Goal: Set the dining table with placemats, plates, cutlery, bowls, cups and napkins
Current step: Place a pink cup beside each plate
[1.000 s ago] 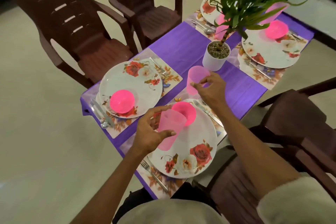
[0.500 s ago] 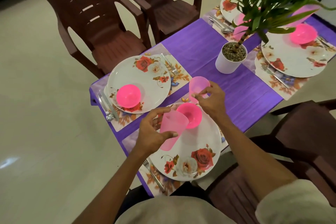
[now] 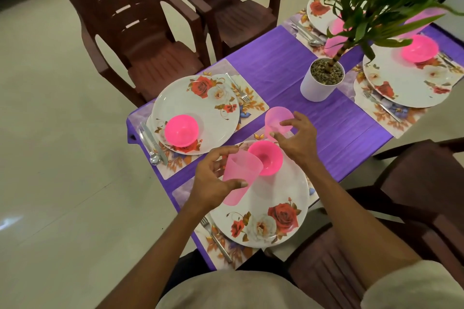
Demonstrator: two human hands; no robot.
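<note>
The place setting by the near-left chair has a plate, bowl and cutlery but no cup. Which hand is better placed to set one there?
Left, probably. The left hand already holds a pink cup and sits nearer that plate. The right hand is at the other cup, farther over.
</note>
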